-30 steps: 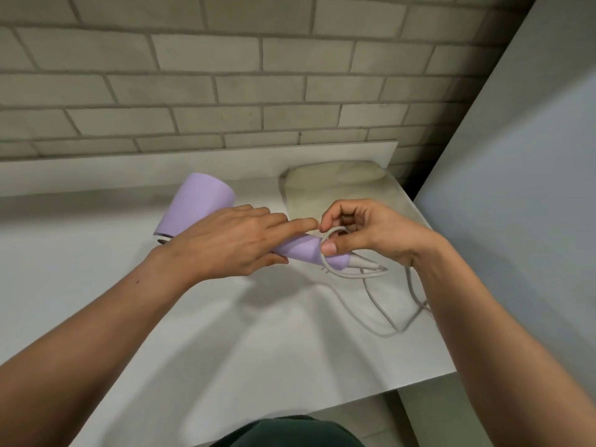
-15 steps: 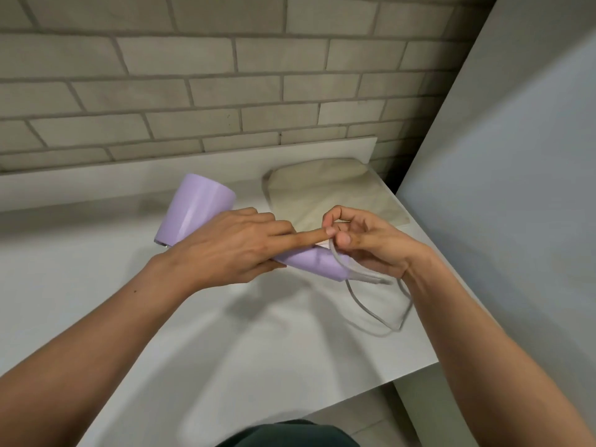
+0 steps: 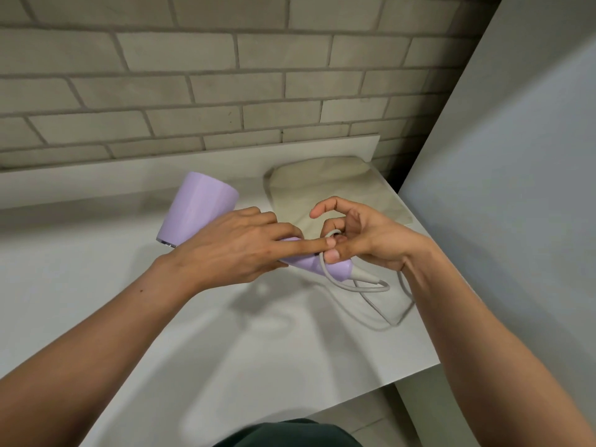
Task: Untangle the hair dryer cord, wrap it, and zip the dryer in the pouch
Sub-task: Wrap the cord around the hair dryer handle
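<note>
A lilac hair dryer is held just above the white counter, barrel up to the left, handle pointing right. My left hand grips the handle, its forefinger stretched along it onto a turn of the cord. The grey-white cord leaves the handle's end, loops around the handle and trails down onto the counter at the right. My right hand pinches the cord loop against the handle with thumb and curled fingers. A beige pouch lies flat behind the hands, near the wall; its zip is not visible.
The white counter ends at a front edge below my arms and at a right edge beside a tall grey-white panel. A brick wall with a low white upstand closes the back.
My right hand has carried the cord loop over the handle's end and now presses it there. The slack loop on the counter has grown shorter. My left hand keeps its hold.
</note>
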`<move>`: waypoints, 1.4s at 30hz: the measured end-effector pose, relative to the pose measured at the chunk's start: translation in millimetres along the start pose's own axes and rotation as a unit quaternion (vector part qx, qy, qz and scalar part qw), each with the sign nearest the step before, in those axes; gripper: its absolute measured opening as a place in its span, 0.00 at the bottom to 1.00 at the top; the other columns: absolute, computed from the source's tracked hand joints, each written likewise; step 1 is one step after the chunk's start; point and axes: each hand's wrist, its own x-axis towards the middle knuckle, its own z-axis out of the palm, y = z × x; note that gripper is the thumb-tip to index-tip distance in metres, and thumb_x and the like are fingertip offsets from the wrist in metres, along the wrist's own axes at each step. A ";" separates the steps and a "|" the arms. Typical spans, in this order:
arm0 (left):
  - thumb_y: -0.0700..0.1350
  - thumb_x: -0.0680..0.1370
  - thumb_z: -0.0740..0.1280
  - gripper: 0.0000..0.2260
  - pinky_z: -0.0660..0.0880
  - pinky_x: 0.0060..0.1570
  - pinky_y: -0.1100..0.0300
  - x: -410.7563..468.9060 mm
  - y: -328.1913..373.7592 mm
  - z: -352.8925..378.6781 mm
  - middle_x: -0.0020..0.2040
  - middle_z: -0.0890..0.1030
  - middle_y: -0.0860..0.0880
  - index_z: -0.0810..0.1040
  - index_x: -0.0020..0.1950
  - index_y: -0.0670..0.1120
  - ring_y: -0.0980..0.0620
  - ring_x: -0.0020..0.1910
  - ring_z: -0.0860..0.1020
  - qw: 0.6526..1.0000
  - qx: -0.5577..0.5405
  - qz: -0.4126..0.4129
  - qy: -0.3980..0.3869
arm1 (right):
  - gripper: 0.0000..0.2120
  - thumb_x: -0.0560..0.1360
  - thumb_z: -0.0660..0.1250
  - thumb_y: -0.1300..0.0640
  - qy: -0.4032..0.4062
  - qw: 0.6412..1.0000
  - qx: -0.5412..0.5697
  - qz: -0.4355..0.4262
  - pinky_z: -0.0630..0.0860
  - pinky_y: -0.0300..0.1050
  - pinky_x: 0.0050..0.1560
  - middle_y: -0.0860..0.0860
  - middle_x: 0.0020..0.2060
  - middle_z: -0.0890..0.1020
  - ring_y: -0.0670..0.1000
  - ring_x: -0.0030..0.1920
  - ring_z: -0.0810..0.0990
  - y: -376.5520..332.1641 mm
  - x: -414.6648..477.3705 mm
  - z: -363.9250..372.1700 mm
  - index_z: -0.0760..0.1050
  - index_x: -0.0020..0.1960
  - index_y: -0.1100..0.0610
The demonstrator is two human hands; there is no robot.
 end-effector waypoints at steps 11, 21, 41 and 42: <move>0.45 0.77 0.71 0.33 0.73 0.37 0.53 1.6 -10.3 -0.9 0.54 0.81 0.52 0.62 0.78 0.61 0.42 0.40 0.78 0.991 0.008 -0.122 0.059 | 0.10 0.86 0.61 0.58 0.133 0.976 -0.171 -0.010 0.73 0.44 0.48 0.48 0.37 0.82 0.44 0.37 0.77 53.5 -3.9 20.2 0.81 0.56 0.48; 0.53 0.81 0.63 0.34 0.72 0.44 0.55 -7.6 -18.7 16.5 0.61 0.76 0.59 0.47 0.79 0.70 0.47 0.53 0.80 0.959 -0.011 -0.254 -0.123 | 0.05 0.86 0.53 0.45 0.080 0.763 -0.642 0.017 0.72 0.52 0.45 0.51 0.56 0.82 0.61 0.52 0.80 -23.4 -32.8 73.6 0.65 0.58 0.43; 0.52 0.80 0.67 0.23 0.63 0.44 0.59 -8.6 5.7 7.5 0.52 0.81 0.58 0.67 0.74 0.61 0.50 0.48 0.77 0.985 -0.108 -0.131 -0.038 | 0.03 0.77 0.75 0.51 0.202 0.871 -0.426 -0.138 0.75 0.42 0.43 0.46 0.38 0.84 0.50 0.38 0.80 -2.0 5.3 -1.4 0.87 0.49 0.49; 0.53 0.80 0.67 0.23 0.64 0.44 0.58 -8.8 5.9 6.7 0.50 0.81 0.56 0.64 0.73 0.61 0.49 0.47 0.77 0.983 -0.117 -0.139 -0.034 | 0.03 0.77 0.76 0.51 0.200 0.880 -0.411 -0.129 0.76 0.42 0.44 0.44 0.38 0.84 0.50 0.38 0.81 -1.9 5.6 -3.1 0.87 0.48 0.49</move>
